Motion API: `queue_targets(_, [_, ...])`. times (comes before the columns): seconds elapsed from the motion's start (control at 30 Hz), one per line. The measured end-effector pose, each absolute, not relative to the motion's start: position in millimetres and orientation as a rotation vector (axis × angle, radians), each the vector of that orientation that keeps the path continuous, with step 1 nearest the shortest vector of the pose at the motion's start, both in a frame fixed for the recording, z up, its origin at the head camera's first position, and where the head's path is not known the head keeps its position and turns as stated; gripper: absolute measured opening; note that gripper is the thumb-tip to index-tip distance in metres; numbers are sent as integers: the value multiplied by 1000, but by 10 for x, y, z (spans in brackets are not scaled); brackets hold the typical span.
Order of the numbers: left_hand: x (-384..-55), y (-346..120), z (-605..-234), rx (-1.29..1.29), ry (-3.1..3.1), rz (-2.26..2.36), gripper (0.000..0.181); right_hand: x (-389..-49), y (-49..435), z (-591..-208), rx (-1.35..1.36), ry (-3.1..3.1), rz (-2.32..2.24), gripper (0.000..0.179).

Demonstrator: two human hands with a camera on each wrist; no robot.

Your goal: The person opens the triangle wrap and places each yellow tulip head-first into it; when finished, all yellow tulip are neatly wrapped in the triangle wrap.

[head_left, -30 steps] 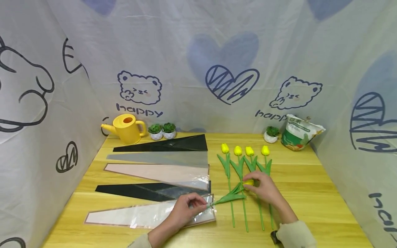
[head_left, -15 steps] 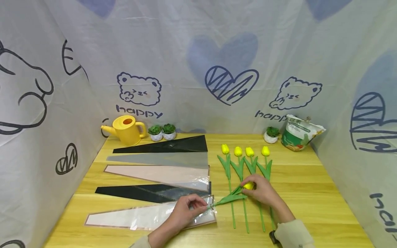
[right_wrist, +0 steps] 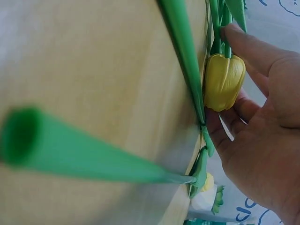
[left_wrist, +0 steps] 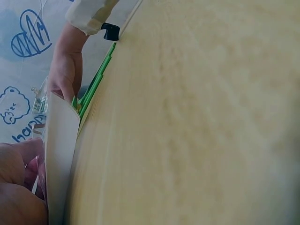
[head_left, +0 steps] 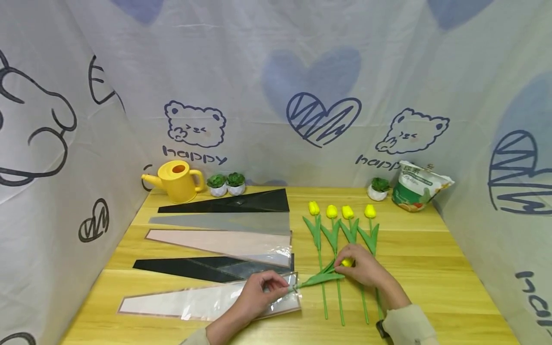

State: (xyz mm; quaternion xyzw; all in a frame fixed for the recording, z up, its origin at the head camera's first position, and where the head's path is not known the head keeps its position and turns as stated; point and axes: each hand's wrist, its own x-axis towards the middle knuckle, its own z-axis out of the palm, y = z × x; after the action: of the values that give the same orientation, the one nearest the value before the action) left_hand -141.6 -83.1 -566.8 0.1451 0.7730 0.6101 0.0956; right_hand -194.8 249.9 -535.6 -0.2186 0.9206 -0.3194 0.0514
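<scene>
In the head view, my left hand (head_left: 260, 293) pinches the wide end of a clear, pale flower-wrapping sleeve (head_left: 172, 303). An artificial yellow tulip (right_wrist: 225, 83) lies sideways, its stem running into the sleeve's mouth at my left fingertips. My right hand (head_left: 362, 266) pinches this tulip's stem just below the bloom, as the right wrist view shows, with the yellow head beneath the palm. Its long green leaves (head_left: 321, 278) point at the bloom and cross the stems of other tulips. From the left wrist, the sleeve's pale sheet (left_wrist: 61, 150) stands raised beside my fingers.
Several yellow tulips (head_left: 331, 211) lie in a row on the wooden table (head_left: 431, 268). More sleeves, black (head_left: 233, 201), grey (head_left: 224, 221) and pink (head_left: 215, 237), are laid out at left. Behind stand a yellow watering can (head_left: 180, 182), small potted succulents (head_left: 235, 184) and a green-white bag (head_left: 416, 187).
My right fingers have slid off the tulip's bloom onto the stem and leaves beneath it, a little left and nearer me. My left hand stays at the sleeve's mouth.
</scene>
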Motion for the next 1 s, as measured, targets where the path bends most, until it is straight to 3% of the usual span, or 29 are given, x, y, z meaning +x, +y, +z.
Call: queue_targets(1.0, [-1362, -795, -5536, 419, 2286, 1838, 9, -1739, 2446, -5054, -630, 2917, -1041, 11])
